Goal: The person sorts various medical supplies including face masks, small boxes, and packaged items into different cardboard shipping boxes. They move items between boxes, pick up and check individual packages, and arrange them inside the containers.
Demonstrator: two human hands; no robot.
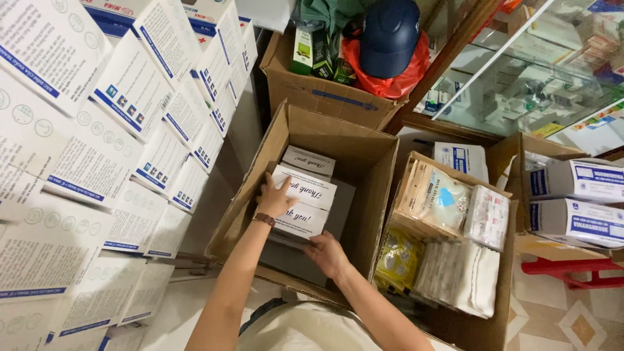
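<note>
While I watch through the head camera, both hands work inside the open cardboard carton (364, 162) at the centre of the view. My left hand (273, 197), at 9 o'clock of the carton's interior, lies flat with fingers spread on the middle white mailer box (305, 188); it presses rather than clasps, and a brown wristband (264, 219) sits on its wrist. My right hand (327, 253), at 6 o'clock, touches the near edge of the nearest white mailer box (300, 221); whether its fingers curl under that edge I cannot tell. A third white mailer box (308, 160) lies just beyond, at 12 o'clock, and the three overlap in a row on a grey sheet (341, 214) lining the carton. At 3 o'clock, a second carton (504, 292) holds packaged face masks (442, 198) and folded white cloths (458, 273). At 12 o'clock, another carton (318, 94) carries a navy cap (389, 36) on a red bag (400, 81). At 9 o'clock, stacked white printed boxes (97, 156) fill the left side.
</note>
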